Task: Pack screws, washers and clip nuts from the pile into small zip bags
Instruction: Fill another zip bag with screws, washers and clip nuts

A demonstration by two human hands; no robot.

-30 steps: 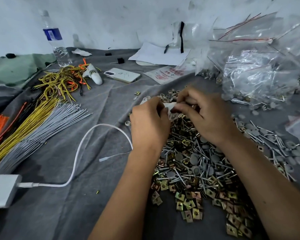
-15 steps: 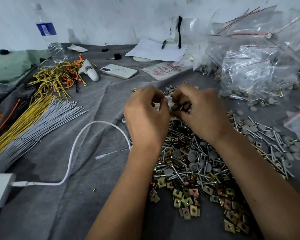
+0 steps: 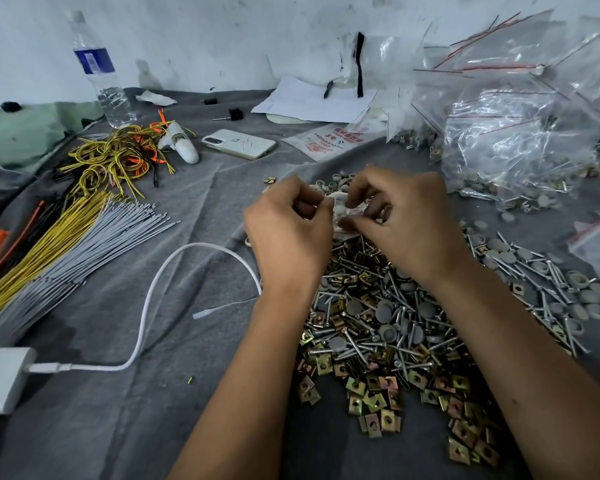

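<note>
While we work over the pile (image 3: 378, 317) of screws, washers & clip nuts on the grey cloth (image 3: 187, 410), left hand (image 3: 288, 237) and right hand (image 3: 409, 223) both pinch a small zip bag (image 3: 342, 209) w/ curled fingers, just above the pile's far edge

- Two hands meet above the far edge of the pile (image 3: 378, 327) of screws, washers and clip nuts: the left hand (image 3: 288, 237) to the left, the right hand (image 3: 409, 223) to the right, a small zip bag (image 3: 340, 209) pinched between them.
- Filled bags (image 3: 520, 133) are heaped at the far right.
- A phone (image 3: 239, 143) lies behind the hands, papers (image 3: 312, 102) farther back by the wall.
- Wire bundles (image 3: 59, 251) spread at left, a water bottle (image 3: 101, 74) standing behind them.
- A cable (image 3: 146, 306) curves from a charger (image 3: 0, 379) at near left toward the pile.
</note>
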